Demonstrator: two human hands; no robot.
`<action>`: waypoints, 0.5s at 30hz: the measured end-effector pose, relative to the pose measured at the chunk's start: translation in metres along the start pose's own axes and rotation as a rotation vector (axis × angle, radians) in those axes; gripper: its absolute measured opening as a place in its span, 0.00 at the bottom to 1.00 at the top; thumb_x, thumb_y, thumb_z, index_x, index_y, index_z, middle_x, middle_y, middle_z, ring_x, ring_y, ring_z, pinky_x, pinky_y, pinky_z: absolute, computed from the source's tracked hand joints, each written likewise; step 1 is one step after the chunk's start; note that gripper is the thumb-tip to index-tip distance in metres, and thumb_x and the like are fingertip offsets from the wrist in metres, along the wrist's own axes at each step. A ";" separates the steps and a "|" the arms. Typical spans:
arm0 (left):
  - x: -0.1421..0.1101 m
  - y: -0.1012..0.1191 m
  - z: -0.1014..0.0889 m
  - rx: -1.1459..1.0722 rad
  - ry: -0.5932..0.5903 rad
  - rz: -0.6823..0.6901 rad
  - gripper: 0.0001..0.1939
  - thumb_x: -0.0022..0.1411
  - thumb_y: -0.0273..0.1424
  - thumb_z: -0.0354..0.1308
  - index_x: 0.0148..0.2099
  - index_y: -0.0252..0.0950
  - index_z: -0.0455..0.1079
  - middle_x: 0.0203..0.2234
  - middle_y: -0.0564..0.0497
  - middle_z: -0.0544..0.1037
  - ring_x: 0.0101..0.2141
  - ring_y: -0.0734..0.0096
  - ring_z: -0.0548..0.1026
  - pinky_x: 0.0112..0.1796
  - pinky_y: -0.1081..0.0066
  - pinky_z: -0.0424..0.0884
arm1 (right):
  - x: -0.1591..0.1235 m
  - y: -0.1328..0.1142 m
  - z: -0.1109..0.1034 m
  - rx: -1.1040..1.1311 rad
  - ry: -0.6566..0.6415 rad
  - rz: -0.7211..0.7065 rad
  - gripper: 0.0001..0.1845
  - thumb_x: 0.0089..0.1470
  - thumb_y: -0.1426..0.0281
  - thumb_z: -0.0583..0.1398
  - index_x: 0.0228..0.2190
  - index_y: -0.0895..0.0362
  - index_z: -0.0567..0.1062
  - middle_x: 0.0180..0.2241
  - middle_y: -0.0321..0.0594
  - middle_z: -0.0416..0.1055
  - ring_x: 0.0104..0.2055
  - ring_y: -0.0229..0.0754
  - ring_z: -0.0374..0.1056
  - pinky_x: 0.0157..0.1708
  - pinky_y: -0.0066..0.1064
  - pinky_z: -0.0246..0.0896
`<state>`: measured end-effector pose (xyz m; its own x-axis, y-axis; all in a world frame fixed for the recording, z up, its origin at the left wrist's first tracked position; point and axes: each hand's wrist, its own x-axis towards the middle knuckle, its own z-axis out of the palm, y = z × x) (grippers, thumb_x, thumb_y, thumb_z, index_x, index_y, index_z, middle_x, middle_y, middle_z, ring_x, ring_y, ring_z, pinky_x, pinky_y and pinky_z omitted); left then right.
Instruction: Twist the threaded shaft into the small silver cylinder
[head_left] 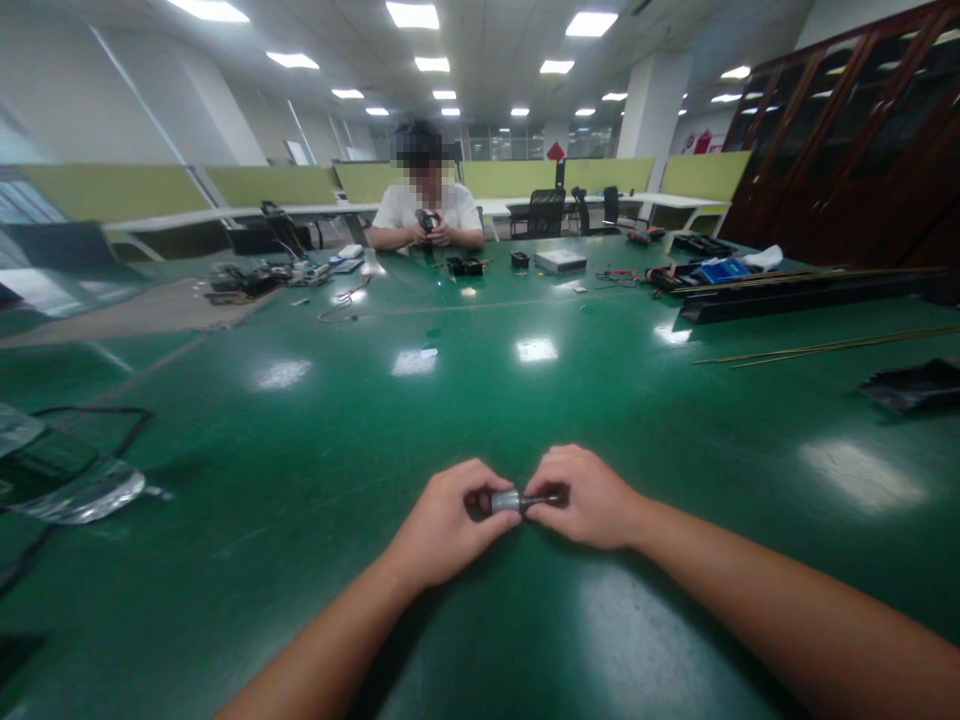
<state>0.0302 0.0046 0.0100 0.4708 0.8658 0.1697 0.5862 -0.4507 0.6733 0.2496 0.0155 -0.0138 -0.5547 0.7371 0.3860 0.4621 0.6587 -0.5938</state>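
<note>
A small silver cylinder with a dark, narrow shaft (pixel 505 500) is held sideways just over the green tabletop, between my two hands. Thumb and fingers of my left hand (pixel 457 515) close around the silver part, and a dark reddish-brown end shows inside that grip. From the other side, my right hand (pixel 589 498) pinches the dark shaft near where it meets the silver part. The fingertips of both hands almost meet. The piece is too small and blurred for me to tell its exact kind.
The glossy green table (pixel 360 400) spreads out before me. A clear plastic container (pixel 67 485) and a dark cable lie at left. Long black channels (pixel 810 295), thin rods (pixel 825 347) and a black tray (pixel 915 385) are at right. Across sits a person (pixel 427 205) holding a dark object.
</note>
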 end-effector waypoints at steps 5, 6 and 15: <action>0.000 0.000 0.000 0.000 -0.002 -0.003 0.08 0.55 0.31 0.66 0.39 0.35 0.77 0.30 0.51 0.76 0.31 0.69 0.73 0.34 0.72 0.67 | 0.000 0.001 -0.001 0.003 -0.011 -0.002 0.03 0.49 0.71 0.66 0.30 0.55 0.79 0.29 0.36 0.77 0.34 0.41 0.69 0.40 0.34 0.57; -0.001 0.000 0.000 -0.001 -0.003 -0.002 0.08 0.55 0.31 0.66 0.39 0.35 0.77 0.30 0.51 0.76 0.31 0.69 0.73 0.34 0.72 0.67 | 0.000 0.001 -0.001 0.003 -0.014 -0.001 0.03 0.49 0.71 0.66 0.30 0.55 0.79 0.29 0.36 0.77 0.34 0.40 0.69 0.40 0.33 0.57; -0.001 -0.001 0.000 -0.002 -0.004 0.011 0.08 0.56 0.31 0.66 0.39 0.36 0.76 0.30 0.51 0.76 0.31 0.69 0.73 0.33 0.72 0.67 | 0.000 0.001 -0.002 0.008 -0.027 0.005 0.03 0.48 0.72 0.66 0.30 0.56 0.79 0.29 0.36 0.77 0.34 0.41 0.70 0.40 0.34 0.57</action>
<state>0.0292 0.0040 0.0088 0.4800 0.8598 0.1739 0.5799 -0.4598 0.6726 0.2513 0.0165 -0.0130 -0.5710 0.7360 0.3637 0.4596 0.6537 -0.6013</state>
